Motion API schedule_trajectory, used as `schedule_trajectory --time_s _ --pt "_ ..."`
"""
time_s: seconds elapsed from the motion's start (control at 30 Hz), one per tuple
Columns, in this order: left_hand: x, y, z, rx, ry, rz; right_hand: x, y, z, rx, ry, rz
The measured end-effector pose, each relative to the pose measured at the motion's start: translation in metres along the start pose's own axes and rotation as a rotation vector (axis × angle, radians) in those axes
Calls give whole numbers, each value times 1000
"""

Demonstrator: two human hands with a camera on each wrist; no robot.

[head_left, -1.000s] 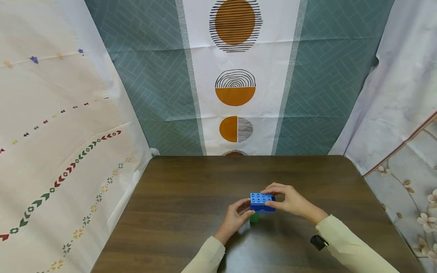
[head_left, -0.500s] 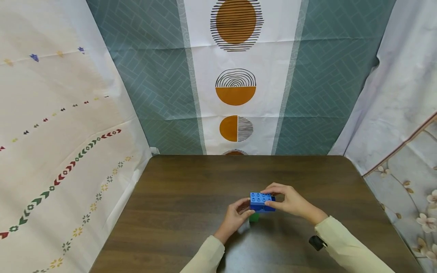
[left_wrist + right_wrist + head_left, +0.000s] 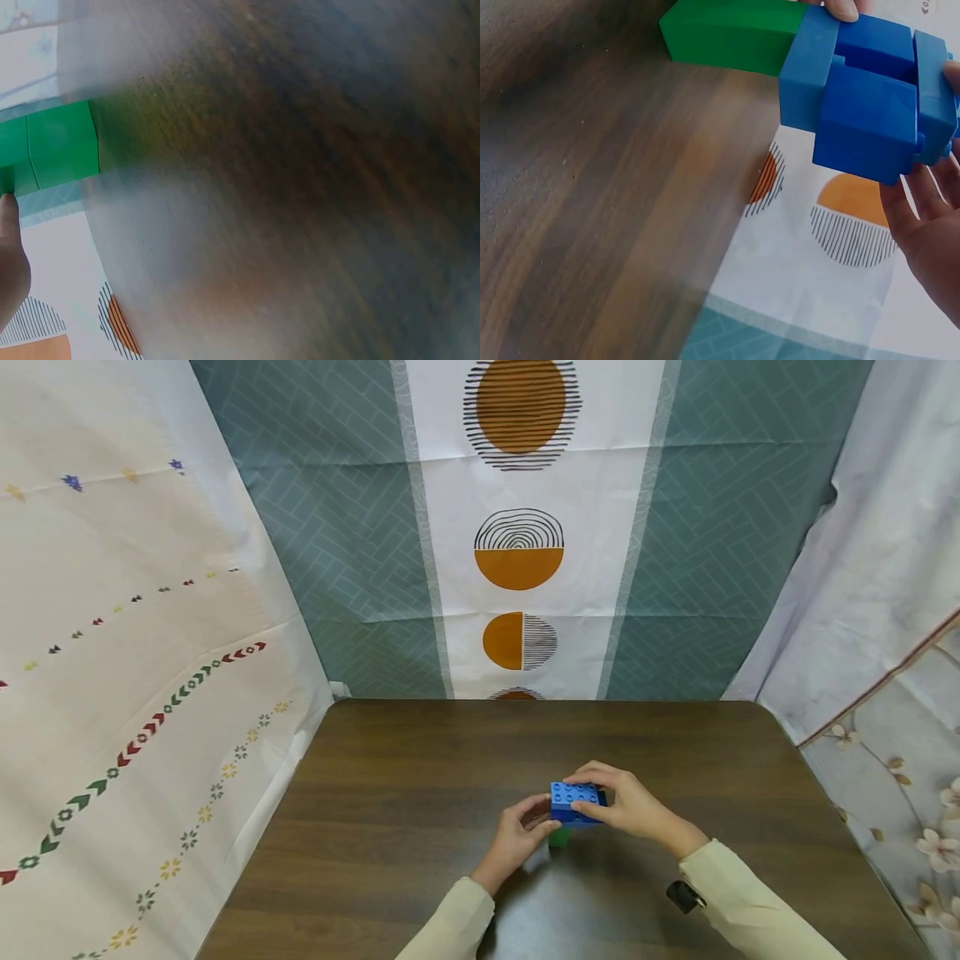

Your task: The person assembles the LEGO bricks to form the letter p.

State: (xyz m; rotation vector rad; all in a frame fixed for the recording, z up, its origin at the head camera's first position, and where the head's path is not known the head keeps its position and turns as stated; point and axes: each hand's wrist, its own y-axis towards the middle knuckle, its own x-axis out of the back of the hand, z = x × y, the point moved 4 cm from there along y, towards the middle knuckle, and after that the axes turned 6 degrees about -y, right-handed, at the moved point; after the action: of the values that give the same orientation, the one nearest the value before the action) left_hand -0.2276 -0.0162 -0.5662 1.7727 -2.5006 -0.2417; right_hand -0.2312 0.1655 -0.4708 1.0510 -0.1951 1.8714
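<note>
A small tower of toy building bricks stands on the table. Green bricks (image 3: 64, 146) form its base, and lighter and darker blue bricks (image 3: 866, 124) are stacked above, jutting out to one side. On top, the light blue studded brick (image 3: 567, 793) is pinched between the thumb and fingers of my right hand (image 3: 626, 803). My left hand (image 3: 513, 842) holds the tower from the left, thumb in front and fingers curled behind; in the left wrist view one fingertip (image 3: 9, 206) touches the green part. The far side of the tower is hidden.
The brown wooden table (image 3: 397, 768) has rounded far corners. A patterned teal and white cloth (image 3: 517, 485) hangs behind it, with light cloths at both sides. A black device (image 3: 684, 896) is strapped at the right sleeve.
My right hand has shifted slightly left over the top blue brick. My left hand and the tower stay almost in place.
</note>
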Motion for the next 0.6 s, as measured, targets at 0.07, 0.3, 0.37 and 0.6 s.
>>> schedule_trajectory --time_s 0.07,0.3,0.37,0.6 --pt "0 0 1 -7 -1 2 0 -1 1 1 3 -12" --pt "0 0 -1 -24 8 11 -2 -2 0 -1 8 -34" --pt "-1 0 -3 -21 16 6 -2 -2 0 -5 14 -31" --pt "-4 -7 -31 -18 31 7 -4 -4 2 -26 21 -46"
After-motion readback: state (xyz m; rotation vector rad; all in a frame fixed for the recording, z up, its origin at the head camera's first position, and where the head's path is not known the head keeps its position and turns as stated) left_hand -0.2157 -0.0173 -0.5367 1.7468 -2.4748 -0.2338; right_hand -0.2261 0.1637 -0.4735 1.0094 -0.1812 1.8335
